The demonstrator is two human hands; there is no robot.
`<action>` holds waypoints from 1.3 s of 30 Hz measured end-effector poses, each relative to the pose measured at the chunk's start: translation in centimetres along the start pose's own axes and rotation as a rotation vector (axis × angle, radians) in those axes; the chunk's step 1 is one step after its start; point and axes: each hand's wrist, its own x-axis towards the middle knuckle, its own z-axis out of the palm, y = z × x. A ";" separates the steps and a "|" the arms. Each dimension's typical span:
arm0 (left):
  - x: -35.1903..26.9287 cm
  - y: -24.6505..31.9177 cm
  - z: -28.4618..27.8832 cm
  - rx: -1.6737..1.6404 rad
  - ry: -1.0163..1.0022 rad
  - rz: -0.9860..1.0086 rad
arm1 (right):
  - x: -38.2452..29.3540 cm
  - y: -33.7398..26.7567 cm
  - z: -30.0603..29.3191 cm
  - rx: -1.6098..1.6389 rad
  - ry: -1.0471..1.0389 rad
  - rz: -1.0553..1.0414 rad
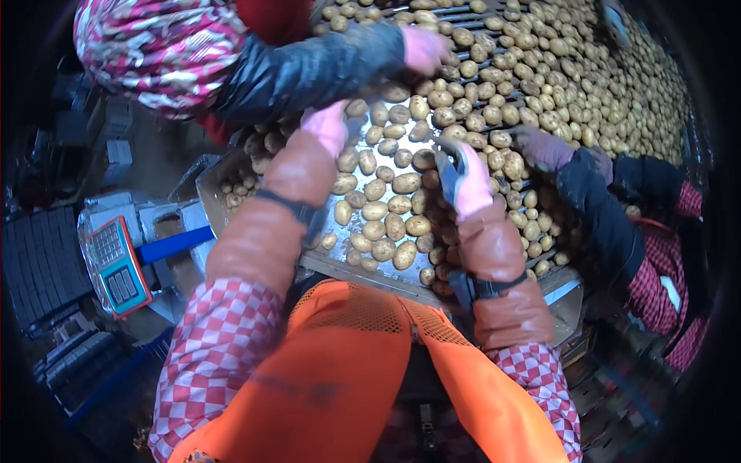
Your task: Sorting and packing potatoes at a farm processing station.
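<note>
Potatoes [375, 210] lie loosely spread over a shiny metal sorting tray [330, 223] in front of me. My left hand [329, 128], in a pink glove with a greyish palm side, reaches over the tray's left edge beside several potatoes. It is motion-blurred, and whether its fingers hold anything cannot be made out. On the right, my right hand [468, 176], gloved alike, is above the potatoes with its fingers curved and apart. No potato shows in it; a brown potato [424, 159] lies just left of its fingers.
Potatoes are heaped on a bar grate [472, 23] beyond the tray. A co-worker's pink-gloved hand [425, 51] reaches in from upper left; another person's gloved hand [541, 147] is at right. A cardboard box [217, 199] with potatoes and a weighing scale [120, 266] stand left.
</note>
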 end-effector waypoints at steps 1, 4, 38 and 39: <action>-2.8 -0.8 -1.3 -0.065 0.044 0.073 | 2.0 -0.5 0.7 -0.072 -0.037 -0.108; -11.5 -4.4 -4.8 -0.136 0.211 0.182 | 7.2 -1.9 3.6 -0.263 -0.158 -0.157; -38.9 -29.2 -1.1 -0.894 0.531 -0.690 | 15.8 -7.6 21.5 -0.685 -0.402 -0.325; -39.6 -29.1 -1.3 -0.915 0.513 -0.684 | 16.0 -7.7 22.3 -0.748 -0.437 -0.381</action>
